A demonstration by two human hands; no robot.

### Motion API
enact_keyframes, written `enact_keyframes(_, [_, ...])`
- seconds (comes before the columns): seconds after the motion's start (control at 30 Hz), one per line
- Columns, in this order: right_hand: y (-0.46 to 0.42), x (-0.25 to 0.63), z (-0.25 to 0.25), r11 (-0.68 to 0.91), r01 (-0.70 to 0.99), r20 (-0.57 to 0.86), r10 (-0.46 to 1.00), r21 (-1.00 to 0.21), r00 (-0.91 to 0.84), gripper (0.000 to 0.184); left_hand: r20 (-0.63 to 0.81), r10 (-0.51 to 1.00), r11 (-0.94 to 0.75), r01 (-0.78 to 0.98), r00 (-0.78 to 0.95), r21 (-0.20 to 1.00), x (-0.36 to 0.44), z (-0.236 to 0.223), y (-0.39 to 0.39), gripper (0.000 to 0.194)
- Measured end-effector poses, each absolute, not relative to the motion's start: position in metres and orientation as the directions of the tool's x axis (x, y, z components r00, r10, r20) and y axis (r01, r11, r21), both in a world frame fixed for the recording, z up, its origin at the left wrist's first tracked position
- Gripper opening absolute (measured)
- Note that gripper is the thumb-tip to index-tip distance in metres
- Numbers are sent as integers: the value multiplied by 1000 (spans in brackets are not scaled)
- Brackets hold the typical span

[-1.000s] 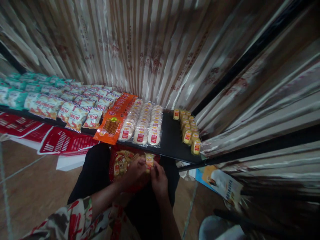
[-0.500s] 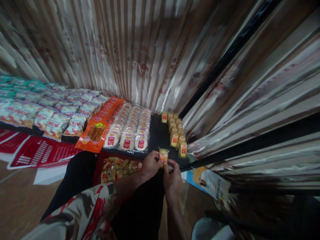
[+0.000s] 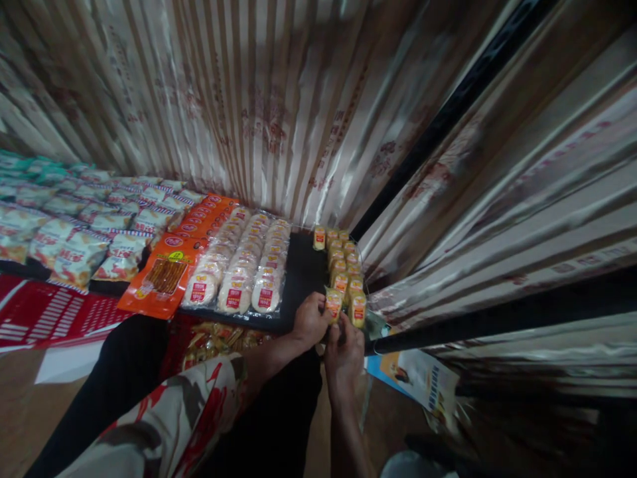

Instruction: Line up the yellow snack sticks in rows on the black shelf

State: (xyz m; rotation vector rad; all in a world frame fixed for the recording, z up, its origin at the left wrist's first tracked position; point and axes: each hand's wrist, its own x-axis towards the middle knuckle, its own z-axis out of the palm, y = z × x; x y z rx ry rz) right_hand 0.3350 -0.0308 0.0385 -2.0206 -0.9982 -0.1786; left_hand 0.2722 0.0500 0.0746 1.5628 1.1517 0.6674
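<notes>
A small yellow wrapped snack with an orange label [image 3: 333,303] stands at the front end of a row on the black shelf [image 3: 300,272]. My left hand [image 3: 310,322] pinches it from the left side. From the front right, my right hand [image 3: 345,345] has thumb and fingertips closed at its lower edge. Just right of it, touching or nearly so, is a matching yellow snack [image 3: 357,308]. Behind these, more of the same yellow snacks [image 3: 337,255] stand in rows, and a single yellow snack [image 3: 319,238] begins another row at the back.
Left of the bare shelf strip lie rows of wrapped round rice crackers [image 3: 266,292], an orange snack bag [image 3: 159,275] and white snack bags [image 3: 74,255]. Below is a red basket with gold-wrapped snacks [image 3: 213,342]. A black frame bar [image 3: 478,312] runs right; striped sheeting [image 3: 239,99] hangs behind.
Both hands have moved the yellow snack from in front of the shelf rows back and right, up against the front of a row. The camera view has shifted slightly.
</notes>
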Motion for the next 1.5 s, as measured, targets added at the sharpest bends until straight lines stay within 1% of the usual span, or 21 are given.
enact_keyframes(0.13, [-29, 348, 32, -288, 745, 466, 631, -602, 620, 54, -110, 918, -37, 358, 382, 933, 286, 70, 54, 14])
enact_keyframes(0.3, [-28, 358, 34, -254, 804, 598, 557, -538, 577, 48, -98, 915, -77, 408, 390, 910, 297, 69, 56, 16])
enact_keyframes(0.4, [-26, 362, 37, -204, 824, 632, 554, -528, 542, 44, -106, 919, -73, 428, 380, 901, 299, 71, 55, 16])
enact_keyframes(0.53, [-23, 366, 37, -215, 803, 617, 541, -555, 571, 46, -121, 918, -75, 463, 378, 883, 299, 74, 55, 19])
enact_keyframes(0.77, [-14, 372, 32, -259, 765, 563, 548, -589, 619, 54, -157, 912, -72, 526, 378, 847, 299, 76, 53, 21])
enact_keyframes(0.9, [-9, 375, 27, -267, 761, 561, 541, -592, 626, 57, -131, 916, -92, 516, 378, 852, 299, 72, 53, 18])
enact_keyframes(1.1, [-9, 375, 29, -271, 767, 557, 556, -581, 618, 62, -134, 902, -73, 449, 411, 890, 301, 67, 56, 12])
enact_keyframes(1.2, [-9, 376, 29, -290, 773, 560, 554, -565, 617, 60, -113, 903, -82, 424, 414, 902, 300, 65, 56, 11])
enact_keyframes(1.33, [-9, 378, 25, -284, 800, 602, 538, -529, 590, 56, -96, 905, -93, 415, 414, 905, 299, 61, 56, 11])
enact_keyframes(1.5, [-7, 381, 18, -272, 823, 636, 530, -499, 561, 51, -108, 903, -93, 435, 415, 896, 301, 60, 58, 10])
